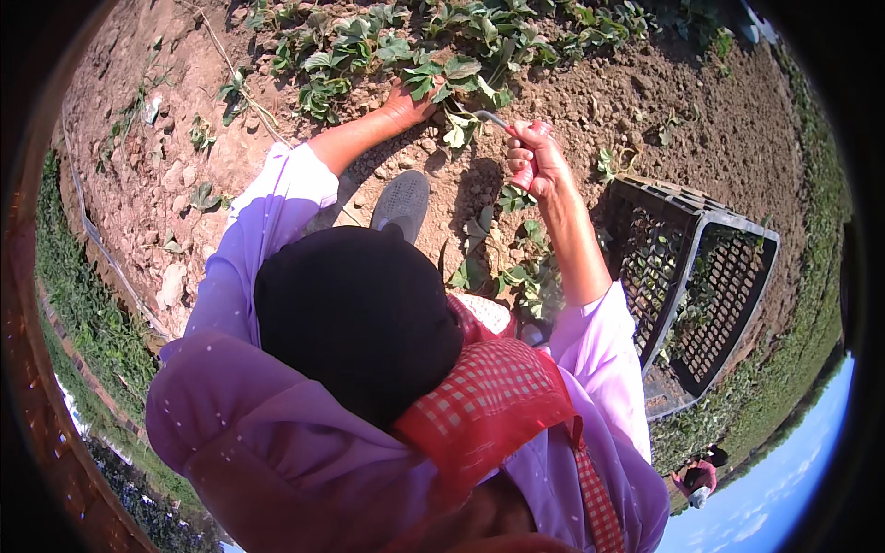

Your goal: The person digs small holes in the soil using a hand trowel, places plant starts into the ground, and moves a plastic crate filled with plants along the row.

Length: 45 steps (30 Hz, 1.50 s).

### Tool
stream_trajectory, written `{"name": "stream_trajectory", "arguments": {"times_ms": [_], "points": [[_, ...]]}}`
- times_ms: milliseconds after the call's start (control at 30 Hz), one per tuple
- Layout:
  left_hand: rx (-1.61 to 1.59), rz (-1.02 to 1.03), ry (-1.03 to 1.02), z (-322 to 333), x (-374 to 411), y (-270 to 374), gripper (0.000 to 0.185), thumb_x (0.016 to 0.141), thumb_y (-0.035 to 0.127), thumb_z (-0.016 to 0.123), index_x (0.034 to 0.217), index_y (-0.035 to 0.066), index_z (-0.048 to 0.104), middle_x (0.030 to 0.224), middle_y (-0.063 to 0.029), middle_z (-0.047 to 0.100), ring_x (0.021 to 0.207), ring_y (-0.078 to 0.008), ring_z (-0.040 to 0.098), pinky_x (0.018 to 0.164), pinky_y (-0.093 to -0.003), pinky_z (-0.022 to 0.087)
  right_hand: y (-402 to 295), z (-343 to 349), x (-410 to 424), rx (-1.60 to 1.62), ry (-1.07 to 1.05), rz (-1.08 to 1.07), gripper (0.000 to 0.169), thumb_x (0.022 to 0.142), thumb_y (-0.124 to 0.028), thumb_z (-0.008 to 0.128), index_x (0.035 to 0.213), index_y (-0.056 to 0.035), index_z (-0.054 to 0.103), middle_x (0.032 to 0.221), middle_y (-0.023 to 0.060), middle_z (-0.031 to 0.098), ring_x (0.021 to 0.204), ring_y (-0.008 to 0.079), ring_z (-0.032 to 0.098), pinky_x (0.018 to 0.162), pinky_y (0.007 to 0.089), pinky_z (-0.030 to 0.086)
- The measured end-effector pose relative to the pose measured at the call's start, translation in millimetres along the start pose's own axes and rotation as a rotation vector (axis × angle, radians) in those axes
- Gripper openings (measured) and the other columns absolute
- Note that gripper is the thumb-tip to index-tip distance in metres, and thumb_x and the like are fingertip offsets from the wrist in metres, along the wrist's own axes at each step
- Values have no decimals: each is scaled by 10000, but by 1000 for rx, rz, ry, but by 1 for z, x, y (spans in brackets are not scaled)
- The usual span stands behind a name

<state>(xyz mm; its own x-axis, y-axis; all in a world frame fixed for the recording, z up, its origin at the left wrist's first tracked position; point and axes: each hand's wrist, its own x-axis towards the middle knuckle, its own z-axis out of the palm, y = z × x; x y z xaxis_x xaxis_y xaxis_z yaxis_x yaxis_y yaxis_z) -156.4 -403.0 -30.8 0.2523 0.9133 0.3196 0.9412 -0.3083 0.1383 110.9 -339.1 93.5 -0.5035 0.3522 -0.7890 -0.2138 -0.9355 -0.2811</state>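
My left hand (413, 102) is down at the soil among the leaves of a green leafy plant (442, 75); leaves cover its fingertips, so its grasp is hidden. Closed around a red handle (527, 173), my right hand (538, 157) is to the right of the plant. From that handle a curved metal shaft (489, 117) runs left toward the plant's base, where its tip is hidden. A pale, wilted leaf (458, 130) hangs just below the shaft.
A black plastic crate (691, 290) with leafy plants inside stands tilted at the right. More plants (359, 45) grow along the top. Loose leaves (532, 276) lie near my right forearm. A grey shoe (404, 200) is on the soil. Another person (698, 477) is far off, lower right.
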Motion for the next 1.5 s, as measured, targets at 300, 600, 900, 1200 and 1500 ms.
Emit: {"name": "stream_trajectory", "arguments": {"times_ms": [300,600,900,1200,1500], "points": [[-25,-119,-148,-7,15,6,418,660,191,648,1060,104,562,939,-89,613,835,-292,608,686,-409,507,-3,3,-106,-453,90,-68,179,834,-29,600,986,-79,519,634,-5,477,411,44,373,344,193,301],[-37,-249,-338,-25,40,24,537,668,175,636,1179,54,526,1174,-153,549,1022,-298,573,828,-391,500,30,41,-46,-675,100,-189,155,802,-7,601,927,-56,524,577,-13,469,409,73,412,343,242,326],[-28,-326,-101,-77,46,45,395,691,138,585,1082,88,618,1226,-140,505,1129,-309,483,959,-406,415,7,20,-36,-402,113,-123,197,808,-14,591,975,-36,490,640,9,502,434,67,429,363,210,345],[60,-298,-303,-46,4,18,397,873,321,525,1169,65,455,1061,-190,582,893,-372,601,761,-469,496,-21,22,-34,-457,17,-13,91,852,-61,591,902,-6,540,633,8,517,436,53,443,349,200,350],[-612,87,-613,-99,15,143,382,741,93,639,1116,128,576,1078,-121,595,966,-283,595,769,-383,499,-6,-48,-199,-1227,99,-341,187,748,-16,669,872,-20,529,659,2,494,631,80,466,596,250,417]]}}
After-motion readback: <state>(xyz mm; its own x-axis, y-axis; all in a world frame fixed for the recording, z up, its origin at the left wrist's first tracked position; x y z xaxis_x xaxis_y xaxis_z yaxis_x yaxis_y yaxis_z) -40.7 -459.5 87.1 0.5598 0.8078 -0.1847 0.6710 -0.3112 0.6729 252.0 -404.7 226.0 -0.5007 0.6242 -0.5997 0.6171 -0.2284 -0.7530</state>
